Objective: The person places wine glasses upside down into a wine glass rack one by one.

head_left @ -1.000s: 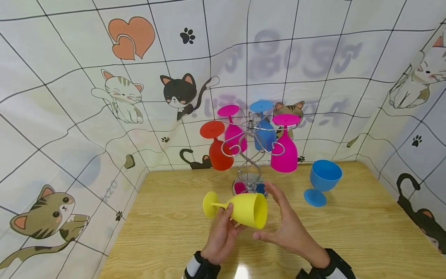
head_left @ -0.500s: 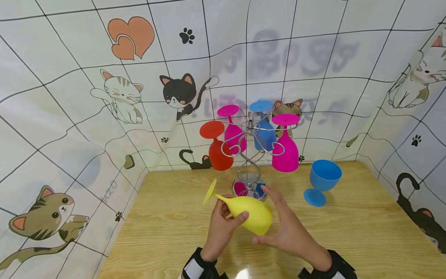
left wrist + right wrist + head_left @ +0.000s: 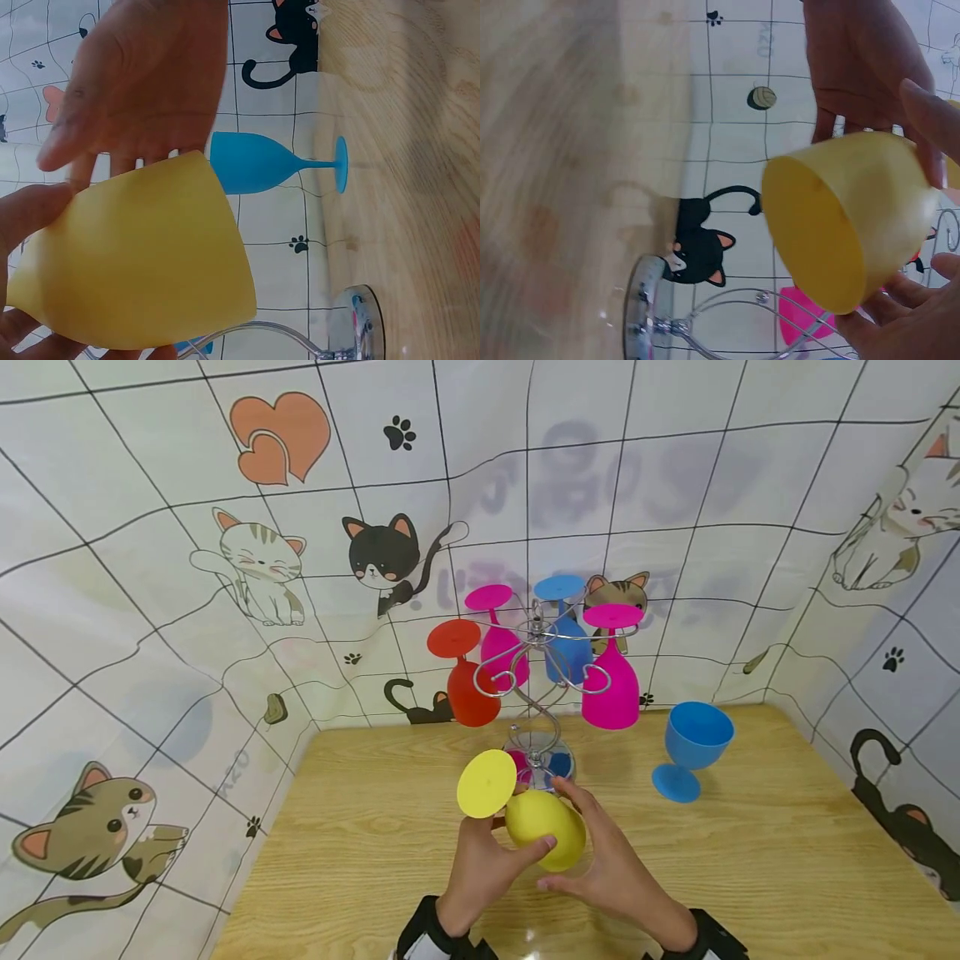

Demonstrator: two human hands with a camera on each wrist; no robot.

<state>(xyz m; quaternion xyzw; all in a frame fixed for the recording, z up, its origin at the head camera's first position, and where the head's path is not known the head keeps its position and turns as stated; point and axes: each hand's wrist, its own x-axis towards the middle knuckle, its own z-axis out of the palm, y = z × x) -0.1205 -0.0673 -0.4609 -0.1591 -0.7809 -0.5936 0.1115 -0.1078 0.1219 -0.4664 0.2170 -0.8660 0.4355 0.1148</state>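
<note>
In the head view, a yellow goblet (image 3: 547, 831) is tilted, its round foot (image 3: 486, 783) at the upper left and its mouth turned away. My left hand (image 3: 487, 864) holds it, the thumb across the bowl and fingers behind. Spread in a C shape, my right hand (image 3: 618, 868) has its fingers at the bowl's far right side and its thumb low beside it. The left wrist view shows that right hand (image 3: 157, 82) reaching behind the bowl, its thumb apart from it. The goblet's hollow inside (image 3: 810, 232) faces the right wrist camera.
Behind the hands stands a metal goblet rack (image 3: 538, 702), carrying an upside-down red goblet (image 3: 472, 693), two pink goblets (image 3: 611, 702) and a blue one (image 3: 567, 647). Another blue goblet (image 3: 699, 735) stands upright at the right of the wooden table (image 3: 360, 860). A cat-print cloth (image 3: 300, 652) hangs behind.
My left hand has turned the yellow goblet so its mouth, first facing right, points away and its foot faces me. The left thumb now lies over the bowl. My right hand moved slightly left.
</note>
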